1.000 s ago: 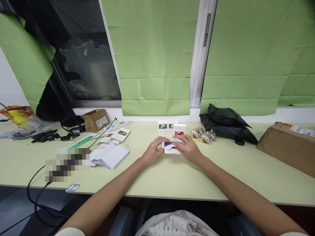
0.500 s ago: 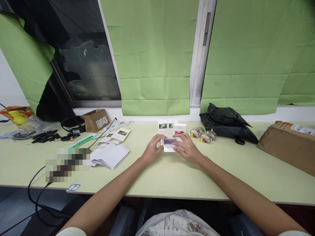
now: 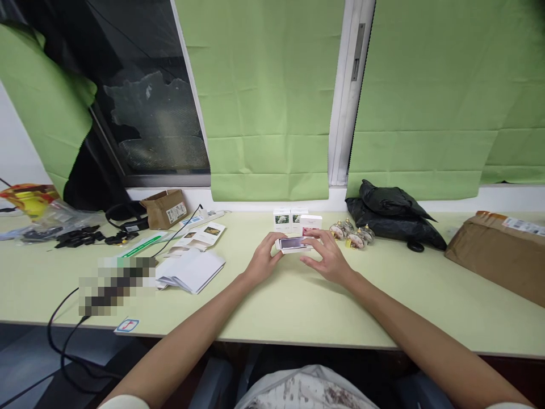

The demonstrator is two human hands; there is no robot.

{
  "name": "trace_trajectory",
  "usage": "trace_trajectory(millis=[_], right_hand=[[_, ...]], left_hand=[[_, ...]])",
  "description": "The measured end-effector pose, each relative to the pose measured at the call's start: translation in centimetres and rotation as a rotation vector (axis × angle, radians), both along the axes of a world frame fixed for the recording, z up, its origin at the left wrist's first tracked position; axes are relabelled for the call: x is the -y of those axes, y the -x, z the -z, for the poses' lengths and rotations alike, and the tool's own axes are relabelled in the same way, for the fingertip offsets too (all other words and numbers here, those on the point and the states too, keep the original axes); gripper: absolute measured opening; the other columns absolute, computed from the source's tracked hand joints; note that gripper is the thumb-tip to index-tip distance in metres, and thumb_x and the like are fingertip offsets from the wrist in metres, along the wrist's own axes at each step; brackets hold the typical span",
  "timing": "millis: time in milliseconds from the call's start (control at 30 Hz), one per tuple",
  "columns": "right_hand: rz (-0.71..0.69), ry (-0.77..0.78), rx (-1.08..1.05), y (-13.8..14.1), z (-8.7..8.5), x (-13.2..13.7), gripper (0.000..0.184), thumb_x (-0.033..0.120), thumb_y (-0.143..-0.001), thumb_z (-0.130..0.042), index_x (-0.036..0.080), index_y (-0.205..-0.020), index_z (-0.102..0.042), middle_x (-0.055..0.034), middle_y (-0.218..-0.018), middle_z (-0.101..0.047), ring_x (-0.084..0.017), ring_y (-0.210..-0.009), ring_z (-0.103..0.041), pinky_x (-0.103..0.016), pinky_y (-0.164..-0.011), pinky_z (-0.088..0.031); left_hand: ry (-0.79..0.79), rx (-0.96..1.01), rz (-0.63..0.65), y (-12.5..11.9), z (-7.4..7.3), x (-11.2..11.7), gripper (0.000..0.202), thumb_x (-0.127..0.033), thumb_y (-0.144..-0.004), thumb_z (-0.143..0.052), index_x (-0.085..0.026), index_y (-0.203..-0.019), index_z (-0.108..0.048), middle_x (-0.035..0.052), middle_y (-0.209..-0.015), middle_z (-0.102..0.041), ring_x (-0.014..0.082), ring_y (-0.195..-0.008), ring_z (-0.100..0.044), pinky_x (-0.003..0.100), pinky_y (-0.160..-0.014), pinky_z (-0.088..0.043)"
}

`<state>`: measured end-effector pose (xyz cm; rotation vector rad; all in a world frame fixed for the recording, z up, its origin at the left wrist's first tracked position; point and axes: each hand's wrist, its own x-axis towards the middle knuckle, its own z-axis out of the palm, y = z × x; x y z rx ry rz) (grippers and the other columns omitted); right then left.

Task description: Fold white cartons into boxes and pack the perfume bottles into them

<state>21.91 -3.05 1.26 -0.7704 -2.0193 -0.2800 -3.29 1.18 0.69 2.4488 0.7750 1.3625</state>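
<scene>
My left hand [image 3: 263, 260] is closed on the left end of a small white cardboard box [image 3: 284, 250], thumb low and fingers over the top. The box's open side faces me and shows a dark, shaded inside. At the other end, my right hand [image 3: 331, 260] has its fingers curled on the box's upper and right edges, the thumb just below it. Right behind stand white boxes with a white-flower picture [image 3: 281, 221] and one with a pink-flower picture [image 3: 314, 220]. Several round clear bottles with gold caps [image 3: 356, 238] lie to the right of these.
Flat unfolded white cartons [image 3: 191, 270] are stacked on the left of the table [image 3: 272, 312]. Behind them are a small brown box [image 3: 165, 209], cables and black parts [image 3: 79, 236]. Black plastic bags [image 3: 392, 216] and a large brown carton [image 3: 498, 250] are on the right.
The white flap that hung at the front of the box has moved up, leaving a narrow front edge and a more visible opening. Both hands stay nearly in place.
</scene>
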Motion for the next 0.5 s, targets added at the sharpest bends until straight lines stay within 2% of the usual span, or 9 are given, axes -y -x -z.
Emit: trace_trajectory(millis=[133,200,333,433,500], right_hand=[[0.000,-0.009,-0.006,0.22,0.19,-0.07,0.037,0.034,-0.097,-0.069,0.030,-0.132,-0.060,-0.0130,-0.136,-0.057,-0.034,-0.132,-0.053,-0.056,-0.107,-0.050],[-0.002,0.000,-0.036,0.40,0.11,0.10,0.045,0.032,-0.097,-0.068,0.032,-0.140,-0.054,-0.0133,-0.140,-0.054,-0.033,-0.135,-0.051,-0.056,-0.110,-0.049],[-0.039,0.062,-0.127,0.68,-0.08,0.39,0.063,0.034,-0.098,-0.066,0.033,-0.154,-0.037,-0.0136,-0.146,-0.048,-0.031,-0.137,-0.050,-0.053,-0.112,-0.050],[-0.054,0.153,-0.134,0.66,0.14,0.34,0.059,0.035,-0.101,-0.062,0.034,-0.154,-0.035,-0.0126,-0.146,-0.048,-0.027,-0.116,-0.062,-0.048,-0.101,-0.057],[-0.041,0.216,-0.119,0.57,0.41,0.24,0.055,0.035,-0.102,-0.059,0.034,-0.152,-0.037,-0.0122,-0.146,-0.049,-0.023,-0.100,-0.066,-0.047,-0.095,-0.059]], left_hand=[[-0.055,0.018,-0.014,0.07,0.00,0.11,0.036,-0.016,-0.096,-0.058,-0.027,-0.131,-0.055,0.0088,-0.126,-0.061,0.0248,-0.122,-0.060,0.042,-0.104,-0.051],[-0.044,0.074,-0.038,0.02,-0.04,0.24,0.034,-0.020,-0.096,-0.061,-0.027,-0.129,-0.055,0.0088,-0.126,-0.062,0.0247,-0.120,-0.061,0.043,-0.104,-0.051],[0.213,0.231,-0.096,-0.28,0.08,0.32,0.043,-0.037,-0.095,-0.068,-0.026,-0.131,-0.048,0.0086,-0.124,-0.066,0.0226,-0.107,-0.069,0.039,-0.091,-0.059],[0.424,0.165,-0.028,-0.54,0.52,-0.01,0.046,-0.044,-0.093,-0.069,-0.024,-0.130,-0.049,0.0091,-0.121,-0.069,0.0230,-0.103,-0.070,0.037,-0.083,-0.061],[0.485,0.077,0.005,-0.65,0.85,-0.31,0.044,-0.046,-0.092,-0.069,-0.023,-0.126,-0.054,0.0086,-0.119,-0.071,0.0227,-0.100,-0.071,0.035,-0.080,-0.060]])
